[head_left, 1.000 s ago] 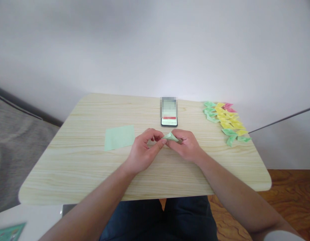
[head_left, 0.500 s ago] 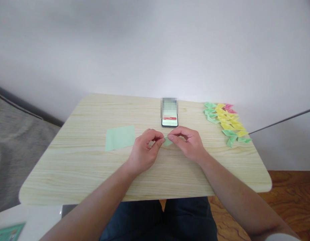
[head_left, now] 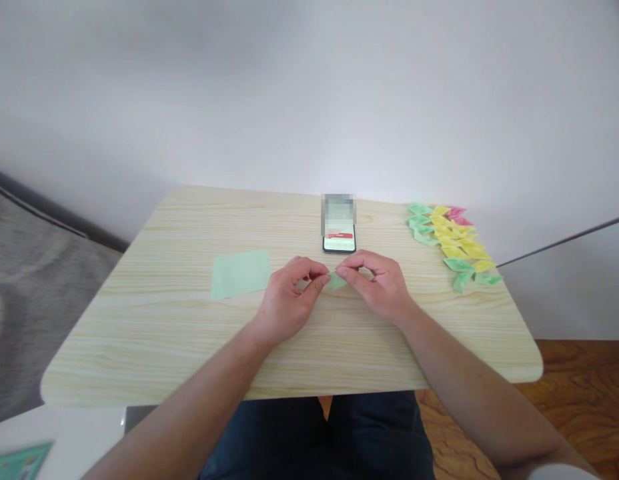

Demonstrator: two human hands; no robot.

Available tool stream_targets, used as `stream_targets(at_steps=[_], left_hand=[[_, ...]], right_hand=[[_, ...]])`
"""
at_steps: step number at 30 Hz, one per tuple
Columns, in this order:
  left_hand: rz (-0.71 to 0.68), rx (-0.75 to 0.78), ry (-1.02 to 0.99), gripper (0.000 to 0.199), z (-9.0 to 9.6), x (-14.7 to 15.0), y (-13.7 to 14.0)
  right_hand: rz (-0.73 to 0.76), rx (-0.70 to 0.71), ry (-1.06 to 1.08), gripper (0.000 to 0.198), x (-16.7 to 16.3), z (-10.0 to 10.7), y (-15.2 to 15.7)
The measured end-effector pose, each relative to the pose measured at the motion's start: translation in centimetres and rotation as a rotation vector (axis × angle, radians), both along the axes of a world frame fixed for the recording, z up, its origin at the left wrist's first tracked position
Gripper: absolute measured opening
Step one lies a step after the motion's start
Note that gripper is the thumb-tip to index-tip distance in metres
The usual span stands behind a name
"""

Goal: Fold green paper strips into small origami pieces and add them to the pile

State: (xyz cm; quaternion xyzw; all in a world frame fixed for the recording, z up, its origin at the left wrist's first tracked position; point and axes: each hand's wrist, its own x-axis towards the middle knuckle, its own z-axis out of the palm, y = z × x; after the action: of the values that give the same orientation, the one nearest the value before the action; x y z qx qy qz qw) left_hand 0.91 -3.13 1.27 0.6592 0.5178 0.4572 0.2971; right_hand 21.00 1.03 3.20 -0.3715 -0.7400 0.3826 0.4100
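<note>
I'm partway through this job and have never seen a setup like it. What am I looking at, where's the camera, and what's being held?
There's no machine here: a person is working bare-handed. One camera, worn on the head, looks forward and down, so you see roughly what the wearer sees. The left hand and right hand pinch a small green paper between them, above the table. To their left lies a flat green sheet; just beyond them, a lit phone; toward the right edge, folded papers in green, yellow and pink.
</note>
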Motion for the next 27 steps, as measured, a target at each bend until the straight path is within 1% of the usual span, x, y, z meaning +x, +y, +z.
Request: stream_targets(at_steps=[4,7,8,11,15,19,23,25,27], left_hand=[[0.025,0.036,-0.012,0.008,0.0,-0.2,0.0],[0.024,0.029,-0.067,0.009,0.1,-0.2,0.0],[0.020,0.024,-0.101,0.009,0.1,-0.2,0.0],[-0.001,0.001,-0.224,0.010,0.0,-0.1,0.0],[-0.036,-0.056,-0.320,0.014,-0.2,0.0,0.1],[-0.036,-0.118,-0.341,0.018,-0.4,0.0,0.3],[-0.022,-0.149,-0.349,0.021,-0.6,0.0,0.4],[-0.028,-0.145,-0.332,0.021,-0.7,0.0,0.4],[-0.034,-0.105,-0.296,0.018,-0.6,-0.1,0.4]], right_hand=[[0.026,0.041,-0.019,0.013,0.3,0.2,0.1],[0.038,0.031,-0.124,0.025,0.6,0.3,-0.1],[0.036,0.015,-0.163,0.026,0.7,0.3,-0.3],[0.025,-0.045,-0.223,0.015,0.8,0.2,-0.9],[0.007,-0.035,-0.204,0.017,0.7,-0.2,-1.5],[0.020,-0.002,-0.225,0.020,0.4,-0.7,-1.5],[-0.023,0.022,-0.275,0.027,0.3,-1.2,-1.3],[-0.024,0.023,-0.290,0.028,0.3,-1.5,-1.2],[-0.014,0.020,-0.277,0.026,0.4,-1.5,-1.1]])
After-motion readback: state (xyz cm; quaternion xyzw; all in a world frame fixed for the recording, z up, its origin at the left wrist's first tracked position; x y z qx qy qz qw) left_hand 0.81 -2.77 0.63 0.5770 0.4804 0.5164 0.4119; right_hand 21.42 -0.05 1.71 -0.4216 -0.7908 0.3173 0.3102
